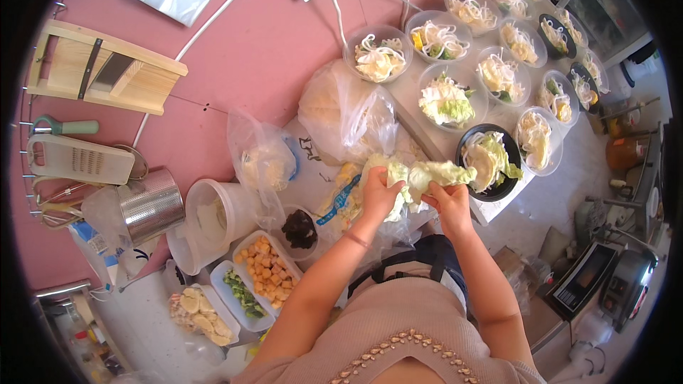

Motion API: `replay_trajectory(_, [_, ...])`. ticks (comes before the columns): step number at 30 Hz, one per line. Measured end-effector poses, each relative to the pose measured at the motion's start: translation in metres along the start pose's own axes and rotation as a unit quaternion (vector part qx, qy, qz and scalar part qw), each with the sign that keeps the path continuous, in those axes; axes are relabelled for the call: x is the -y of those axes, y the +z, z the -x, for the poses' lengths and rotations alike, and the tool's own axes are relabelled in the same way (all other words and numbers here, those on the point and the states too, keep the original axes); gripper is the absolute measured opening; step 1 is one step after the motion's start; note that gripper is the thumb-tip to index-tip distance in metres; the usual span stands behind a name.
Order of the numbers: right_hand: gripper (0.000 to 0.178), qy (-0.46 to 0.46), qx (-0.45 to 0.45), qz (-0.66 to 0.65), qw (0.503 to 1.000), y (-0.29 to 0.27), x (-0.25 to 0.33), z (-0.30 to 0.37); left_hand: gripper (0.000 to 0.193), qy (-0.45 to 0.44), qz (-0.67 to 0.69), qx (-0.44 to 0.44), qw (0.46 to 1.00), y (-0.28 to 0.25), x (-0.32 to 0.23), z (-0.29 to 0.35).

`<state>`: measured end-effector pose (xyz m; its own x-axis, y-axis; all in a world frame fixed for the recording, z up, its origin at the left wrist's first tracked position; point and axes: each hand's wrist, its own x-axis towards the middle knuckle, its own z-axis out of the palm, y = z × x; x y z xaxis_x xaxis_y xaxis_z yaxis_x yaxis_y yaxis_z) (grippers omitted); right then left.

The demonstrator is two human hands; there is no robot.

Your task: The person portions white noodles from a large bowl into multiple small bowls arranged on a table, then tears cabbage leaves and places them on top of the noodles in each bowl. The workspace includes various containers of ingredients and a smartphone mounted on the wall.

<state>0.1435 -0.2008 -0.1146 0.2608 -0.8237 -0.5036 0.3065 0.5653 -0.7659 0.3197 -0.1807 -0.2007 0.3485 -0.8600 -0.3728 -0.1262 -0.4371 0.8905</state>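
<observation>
Pale green cabbage leaf (pixel 435 171) is between my two hands, in front of my body. My left hand (pixel 378 195) pinches the left part of the leaf, and its thumb lies over it. On the other side my right hand (pixel 451 205) grips the right part with closed fingers. Whether the leaf is one piece or torn in two, I cannot make out. Just right of my right hand stands a black bowl (pixel 466 186) with cabbage in it. Beyond it sits a clear bowl (pixel 478 115) of cabbage. Below my hands lies a crumpled clear plastic bag (pixel 388 238).
Several more filled bowls (pixel 541 163) crowd the table at the upper right. To the left are a tub of orange cubes (pixel 267 270), a tub of chopped greens (pixel 242 295), a bowl of dark fungus (pixel 300 231) and white buckets (pixel 213 217). Graters (pixel 107 67) hang on the pink wall.
</observation>
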Motion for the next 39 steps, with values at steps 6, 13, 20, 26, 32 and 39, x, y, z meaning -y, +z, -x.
replay_trajectory(6, [0.042, 0.035, 0.02, -0.091, 0.995, 0.007, 0.014, 0.021, 0.027, 0.199, 0.017, 0.037, 0.979, -0.006, -0.049, 0.013])
replay_trajectory(13, [0.037, -0.095, 0.059, -0.158, 0.981, -0.002, 0.018, 0.036, 0.032, -0.002, 0.416, 0.145, 0.898, -0.054, -0.091, 0.022])
replay_trajectory(20, [0.036, 0.004, 0.09, 0.02, 0.996, 0.032, 0.028, 0.024, 0.039, -0.01, 0.461, 0.203, 0.864, -0.043, -0.104, 0.04])
replay_trajectory(26, [0.029, -0.276, 0.05, 0.419, 0.864, 0.052, 0.044, 0.045, 0.071, 0.185, 0.194, 0.222, 0.937, -0.046, -0.114, 0.053])
replay_trajectory(32, [0.035, -0.042, 0.073, -0.179, 0.98, 0.019, 0.019, 0.038, 0.062, 0.07, 0.303, 0.225, 0.923, -0.049, -0.1, 0.051])
replay_trajectory(39, [0.024, -0.15, -0.044, 0.151, 0.976, 0.039, 0.046, 0.049, 0.036, 0.06, 0.157, 0.273, 0.947, -0.032, -0.121, 0.058])
